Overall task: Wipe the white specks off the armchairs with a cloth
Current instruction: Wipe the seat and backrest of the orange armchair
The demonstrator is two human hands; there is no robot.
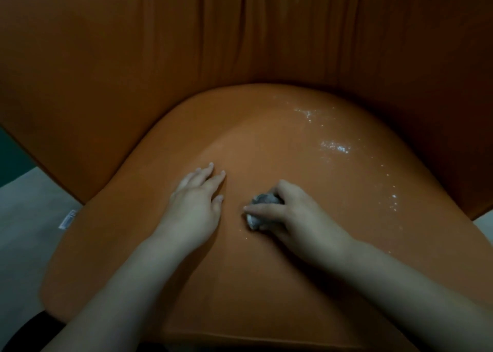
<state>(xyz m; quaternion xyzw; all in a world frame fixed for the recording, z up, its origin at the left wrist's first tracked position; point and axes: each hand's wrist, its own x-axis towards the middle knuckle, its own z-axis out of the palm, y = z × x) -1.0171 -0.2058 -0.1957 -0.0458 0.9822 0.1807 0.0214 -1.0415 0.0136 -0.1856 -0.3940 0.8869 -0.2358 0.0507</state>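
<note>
Head view: an orange armchair [266, 271] fills almost the whole picture, its rounded seat cushion in the lower half and its creased backrest [213, 31] rising behind it.

The left hand [196, 205] lies flat on the middle of the seat, palm down, fingers straight and slightly spread, pointing toward the backrest; its grip is open and holds nothing.

Just beside it, the right hand [288, 213] presses down on a small crumpled grey cloth [262, 205]. The fingers are curled over the wad and the index finger reaches across its near side, so this grip is closed around the cloth. Only a bit of the cloth shows past the fingers, and it touches the seat surface.

White specks [334, 147] lie scattered over the right part of the seat. 1 dense patch sits beyond the right hand, another patch [306, 113] lies nearer the backrest, and a thin trail [393, 199] runs along the right edge of the cushion. A few faint specks lie just below the cloth.

At the left edge of the seat a small white label [68, 219] hangs from the cushion. Pale floor [21, 218] shows on the left side.
</note>
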